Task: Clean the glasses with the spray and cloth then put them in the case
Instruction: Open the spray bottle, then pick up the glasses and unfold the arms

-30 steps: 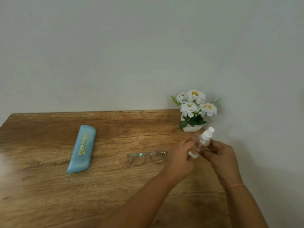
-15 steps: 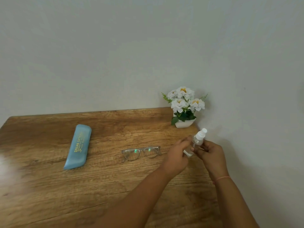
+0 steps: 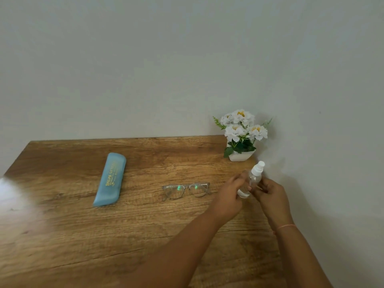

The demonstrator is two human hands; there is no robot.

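A small clear spray bottle with a white nozzle is tilted above the table's right side. My left hand and my right hand both grip its body from either side. Clear-framed glasses lie flat on the wooden table, just left of my left hand. A closed blue glasses case with gold lettering lies further left. No cloth is visible.
A white pot of white artificial flowers stands at the back right corner, just behind the bottle. A plain wall runs behind the table and along its right side.
The view has shifted a little. Both hands stay closed around the spray bottle at about the same spot beside the glasses. Glasses and case have not moved.
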